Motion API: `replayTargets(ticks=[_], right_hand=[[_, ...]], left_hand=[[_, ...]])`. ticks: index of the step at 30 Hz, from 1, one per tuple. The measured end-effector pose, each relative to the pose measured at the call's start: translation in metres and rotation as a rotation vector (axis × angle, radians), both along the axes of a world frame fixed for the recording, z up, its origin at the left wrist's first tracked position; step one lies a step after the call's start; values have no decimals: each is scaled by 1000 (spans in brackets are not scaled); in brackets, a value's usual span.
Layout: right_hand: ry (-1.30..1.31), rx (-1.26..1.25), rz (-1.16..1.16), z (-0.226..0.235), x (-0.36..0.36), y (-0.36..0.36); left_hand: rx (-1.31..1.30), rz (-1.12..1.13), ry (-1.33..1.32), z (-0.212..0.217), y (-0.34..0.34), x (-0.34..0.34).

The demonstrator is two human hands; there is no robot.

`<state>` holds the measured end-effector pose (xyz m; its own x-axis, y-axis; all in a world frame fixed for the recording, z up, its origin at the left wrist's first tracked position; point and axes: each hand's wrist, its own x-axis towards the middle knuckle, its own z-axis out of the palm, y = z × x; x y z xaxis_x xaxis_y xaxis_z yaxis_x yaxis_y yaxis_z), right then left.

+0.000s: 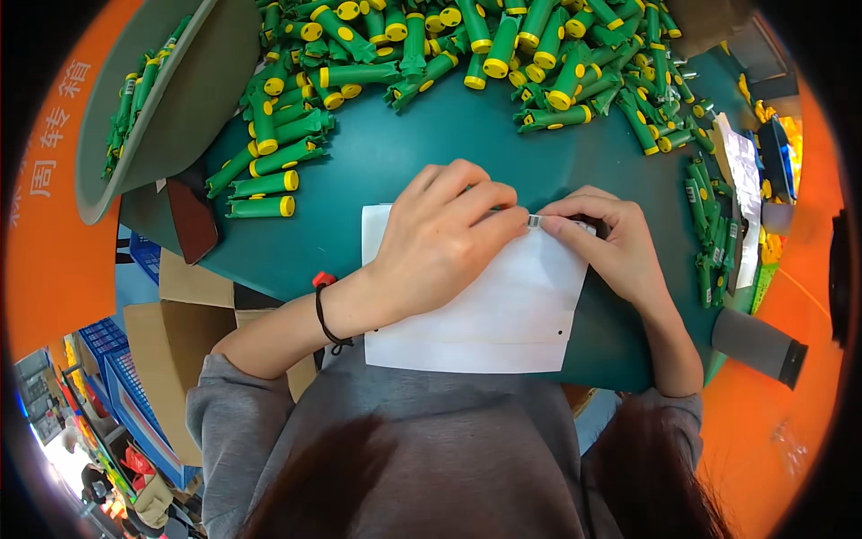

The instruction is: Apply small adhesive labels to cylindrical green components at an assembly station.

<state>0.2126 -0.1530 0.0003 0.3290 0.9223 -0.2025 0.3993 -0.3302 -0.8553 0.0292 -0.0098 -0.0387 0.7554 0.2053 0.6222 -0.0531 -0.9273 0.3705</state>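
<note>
A small white printed label [534, 221] shows between the fingertips of both hands, at the far edge of a white sheet of paper [476, 332]. My left hand [453, 235] lies over the sheet's left part, its fingers curled and its thumb and forefinger closed at the label's left end. From the other side, my right hand [615, 235] pinches the label's right end between thumb and forefinger. The fingers partly hide the label and the sheet's far edge. A dark band with a red piece [325, 279] circles my left wrist.
Green tubes with yellow ends [404, 45] are heaped along the far side of the green table [386, 135]. More tubes lie in a tilted grey-green basin [215, 81] at left. A grey cylinder [754, 343] stands right; an open cardboard box [166, 332] sits lower left.
</note>
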Motion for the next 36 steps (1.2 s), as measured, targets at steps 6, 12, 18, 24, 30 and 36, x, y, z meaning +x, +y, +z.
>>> replayTargets(ticks=[6,12,18,24,30,36], right_hand=[[-20,24,29,-4,0,2],[-229,262,-66,-4,20,16],[-784,319,25,-15,68,42],[-585,240,15,-14,52,24],[-82,408,-187,-2,17,3],[-73,560,77,9,-10,-13]], left_hand=[[-28,12,1,-2,-1,2],[-281,-68,-56,0,4,1],[-466,-55,-72,2,7,-1],[-424,-46,-110,4,13,-1],[-413,-56,-130,42,19,-2],[-677,-147,-21,57,3,-6]])
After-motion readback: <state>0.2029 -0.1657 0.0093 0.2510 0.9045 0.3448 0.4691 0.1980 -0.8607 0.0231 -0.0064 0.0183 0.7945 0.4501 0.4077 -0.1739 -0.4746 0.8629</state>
